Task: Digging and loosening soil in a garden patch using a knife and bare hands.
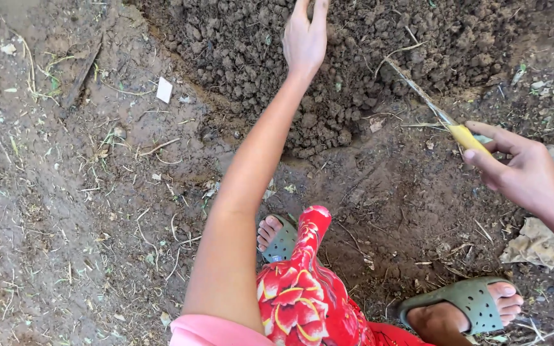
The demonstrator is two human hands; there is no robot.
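Ground of packed brown earth, strewn with dry grass stems and root fibres, filled the view, seen from above. Left hand was stretched forward at full arm's length, palm down, fingers straight and close together, resting on or just over the mound of loose dark crumbled soil at the top of the picture; its fingertips ran past the upper edge, so contact could not be judged, and its grip was open and held nothing. Right hand entered from the right edge with thumb and fingers closed round the yellow handle of a thin knife-like tool, whose narrow soiled blade pointed up and to the left, its tip near the mound's right-hand slope. Small white scrap lay on the bare ground left of the mound, well apart from both hands. Below, two feet in grey-green perforated slip-on sandals stood on the earth, with red flower-patterned cloth between them and a pink hem at the bottom edge
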